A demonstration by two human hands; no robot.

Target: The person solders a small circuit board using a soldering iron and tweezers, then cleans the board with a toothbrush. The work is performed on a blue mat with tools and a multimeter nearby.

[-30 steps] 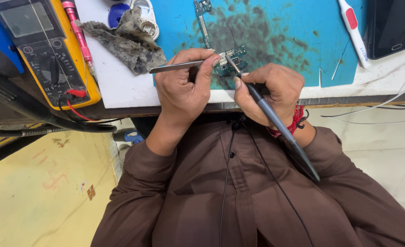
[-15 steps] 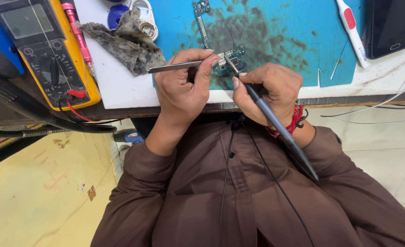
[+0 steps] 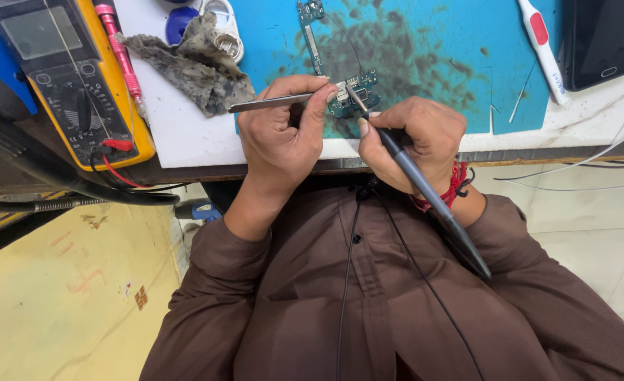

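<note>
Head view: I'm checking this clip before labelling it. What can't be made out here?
- Iron tip on the board: contact too small to tell.
- Tweezers: points hidden by the left hand.
- Iron's handle: partly covered by the right hand.
- Meter and phone: cut off by the top edge.

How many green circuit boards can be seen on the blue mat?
2. One small circuit board lies at the mat's near edge, under the tips of the tweezers and the soldering iron. A second narrow board lies farther away, near the top edge; part may be out of view.
</note>
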